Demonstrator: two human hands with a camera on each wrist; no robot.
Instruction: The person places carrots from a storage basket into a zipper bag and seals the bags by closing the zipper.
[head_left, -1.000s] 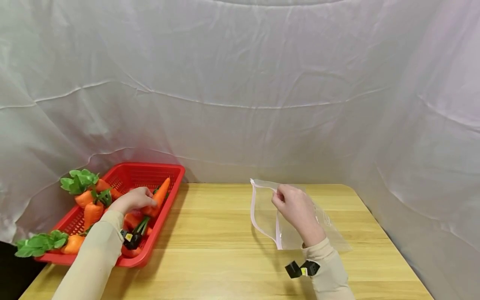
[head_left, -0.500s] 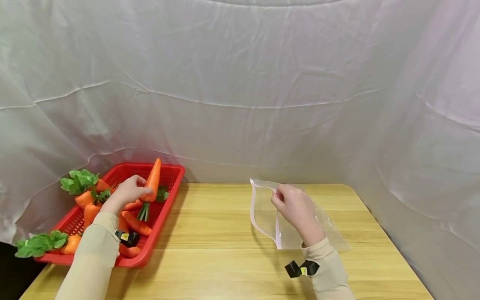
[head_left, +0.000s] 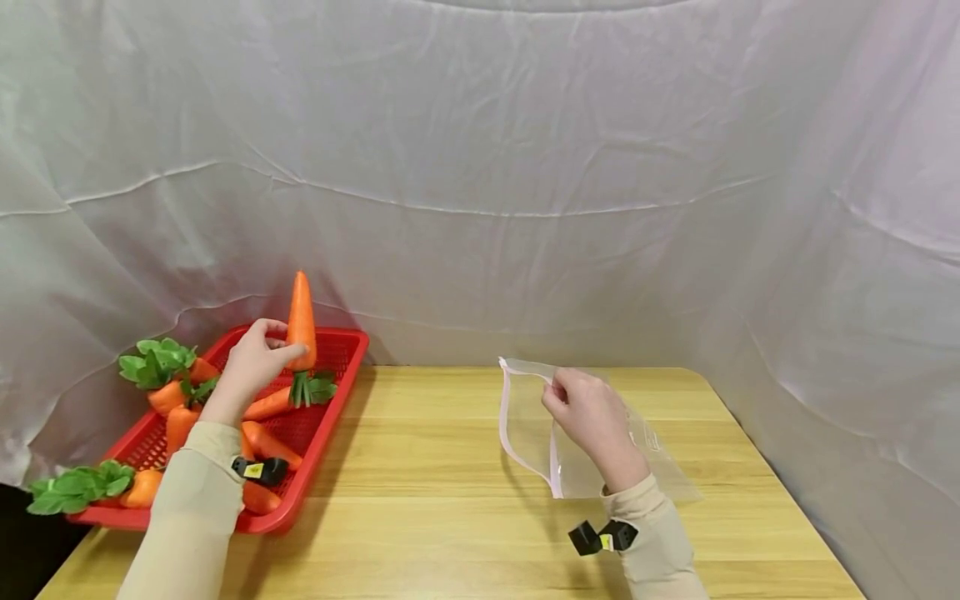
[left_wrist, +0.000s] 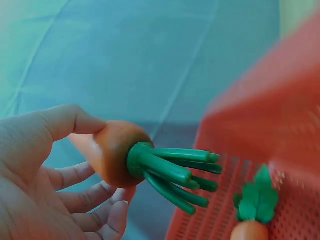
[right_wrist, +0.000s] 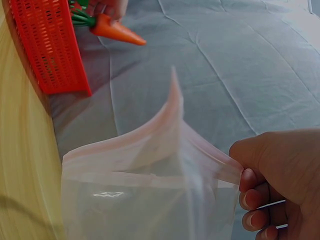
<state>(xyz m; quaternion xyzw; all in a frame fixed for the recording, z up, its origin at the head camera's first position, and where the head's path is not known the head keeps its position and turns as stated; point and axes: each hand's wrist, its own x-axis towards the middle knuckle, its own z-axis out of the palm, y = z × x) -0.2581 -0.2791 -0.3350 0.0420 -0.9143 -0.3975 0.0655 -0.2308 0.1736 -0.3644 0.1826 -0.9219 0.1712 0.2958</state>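
The worktop (head_left: 450, 533) is carrying a red basket (head_left: 327, 435); well right of the basket, a clear bag (head_left: 527, 429) is gaping, the right hand (head_left: 592, 417), fingers curled, pinching its rim; over the basket's far end, the left hand (head_left: 253, 362), partly curled, is gripping a carrot (head_left: 302, 321) near its thick end

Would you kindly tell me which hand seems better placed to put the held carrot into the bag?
Probably the left hand: its thumb and fingers grip the carrot, while the right hand is occupied pinching the edge of the open bag.
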